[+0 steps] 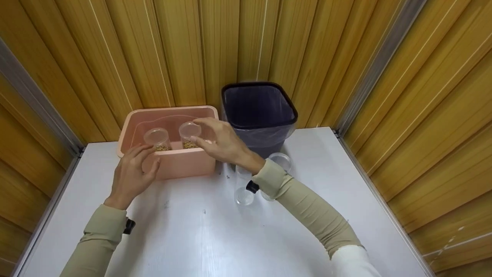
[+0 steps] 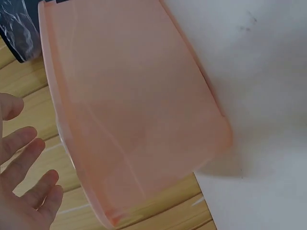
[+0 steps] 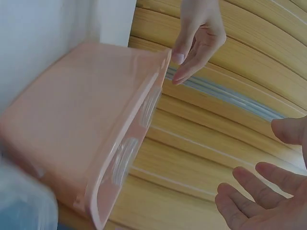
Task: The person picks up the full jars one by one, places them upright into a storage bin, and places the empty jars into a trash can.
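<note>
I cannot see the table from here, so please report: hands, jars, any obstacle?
Left hand by pink bin, empty. Right hand near right jar, empty. That jar and left jar in bin, pellets inside. No obstacle visible.

Below my remote camera, left hand (image 1: 132,173) and right hand (image 1: 223,142) at pink bin (image 1: 184,165) with two jars (image 1: 157,135), near bench's (image 1: 184,231) back-left corner
</note>
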Motion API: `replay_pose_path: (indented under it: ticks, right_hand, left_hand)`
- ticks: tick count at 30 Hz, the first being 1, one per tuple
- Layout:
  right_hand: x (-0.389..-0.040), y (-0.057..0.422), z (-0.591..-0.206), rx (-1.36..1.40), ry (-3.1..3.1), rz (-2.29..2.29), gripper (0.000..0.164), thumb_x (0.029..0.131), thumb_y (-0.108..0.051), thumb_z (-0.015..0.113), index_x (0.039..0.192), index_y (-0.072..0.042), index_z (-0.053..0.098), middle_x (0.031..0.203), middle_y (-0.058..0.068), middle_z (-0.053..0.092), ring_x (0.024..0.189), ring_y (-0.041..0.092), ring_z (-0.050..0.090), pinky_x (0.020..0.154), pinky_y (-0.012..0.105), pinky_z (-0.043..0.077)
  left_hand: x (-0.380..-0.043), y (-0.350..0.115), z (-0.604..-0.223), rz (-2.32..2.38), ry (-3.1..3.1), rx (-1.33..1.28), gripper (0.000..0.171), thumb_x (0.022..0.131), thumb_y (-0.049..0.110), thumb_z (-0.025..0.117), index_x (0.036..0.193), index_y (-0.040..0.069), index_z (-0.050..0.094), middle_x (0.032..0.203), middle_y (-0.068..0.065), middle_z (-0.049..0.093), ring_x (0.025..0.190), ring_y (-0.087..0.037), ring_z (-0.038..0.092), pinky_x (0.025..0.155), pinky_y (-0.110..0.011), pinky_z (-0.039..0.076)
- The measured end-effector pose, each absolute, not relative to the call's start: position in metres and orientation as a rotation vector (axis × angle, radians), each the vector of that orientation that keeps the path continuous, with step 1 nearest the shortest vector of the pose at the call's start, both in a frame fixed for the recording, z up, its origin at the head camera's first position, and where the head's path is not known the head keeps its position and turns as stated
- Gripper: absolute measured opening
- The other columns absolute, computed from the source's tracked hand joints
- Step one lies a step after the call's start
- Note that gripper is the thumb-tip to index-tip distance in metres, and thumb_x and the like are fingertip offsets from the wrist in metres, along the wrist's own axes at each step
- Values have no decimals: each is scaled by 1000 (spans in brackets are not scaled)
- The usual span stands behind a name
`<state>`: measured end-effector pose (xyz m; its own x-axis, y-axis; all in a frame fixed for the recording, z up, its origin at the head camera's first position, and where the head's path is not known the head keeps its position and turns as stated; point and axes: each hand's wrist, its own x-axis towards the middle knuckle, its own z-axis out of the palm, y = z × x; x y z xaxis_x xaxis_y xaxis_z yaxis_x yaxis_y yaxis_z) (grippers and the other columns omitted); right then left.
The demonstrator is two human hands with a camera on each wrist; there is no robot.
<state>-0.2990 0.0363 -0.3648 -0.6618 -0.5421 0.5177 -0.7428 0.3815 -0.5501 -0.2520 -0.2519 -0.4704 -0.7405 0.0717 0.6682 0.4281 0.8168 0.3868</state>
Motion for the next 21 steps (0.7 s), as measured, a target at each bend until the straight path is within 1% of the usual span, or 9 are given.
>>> replay_pose_path:
  ticks: [4, 6, 11, 13, 18, 21]
  right_hand:
    - [-302, 68, -361, 1171, -2319, 1109, 47, 103, -26, 74, 141, 1, 65, 139, 14, 70, 133, 25, 65, 115, 31, 50]
    - [-305, 86, -360, 1172, -2295, 1074, 48, 104, -27, 73, 142, 0, 65, 141, 14, 69, 134, 25, 64, 116, 32, 50]
    - [-312, 133, -362, 1123, -2265, 992, 50, 105, -28, 72, 144, 1, 64, 147, 18, 66, 142, 29, 59, 121, 40, 46]
    - [-315, 152, -365, 1090, -2264, 942, 50, 104, -29, 72, 144, 0, 64, 148, 19, 65, 144, 31, 57, 123, 44, 45]
    - [-322, 194, -375, 1015, -2291, 845, 50, 104, -31, 73, 145, -4, 65, 151, 16, 63, 147, 35, 54, 124, 50, 43]
    - [-326, 213, -383, 991, -2310, 805, 50, 104, -29, 73, 145, -3, 65, 152, 14, 62, 148, 36, 53, 124, 52, 42]
  left_hand:
    - [-252, -232, -467, -745, -2311, -424, 39, 92, 14, 83, 126, -3, 75, 134, -21, 72, 130, -45, 63, 109, -65, 51]
    - [-253, -221, -466, -789, -2290, -475, 40, 90, 12, 84, 126, -3, 74, 135, -22, 72, 131, -47, 62, 111, -65, 48]
    - [-254, -192, -467, -914, -2244, -599, 43, 90, 12, 84, 128, -6, 72, 134, -26, 70, 131, -51, 61, 116, -66, 42]
    - [-254, -180, -469, -948, -2246, -619, 44, 91, 14, 84, 128, -6, 72, 134, -25, 70, 130, -49, 62, 116, -65, 43]
    - [-252, -153, -471, -971, -2288, -641, 48, 91, 20, 84, 132, -3, 71, 135, -22, 70, 130, -44, 63, 113, -60, 47]
    - [-251, -138, -471, -986, -2305, -662, 50, 93, 23, 83, 135, -1, 70, 138, -20, 69, 133, -41, 62, 115, -57, 48]
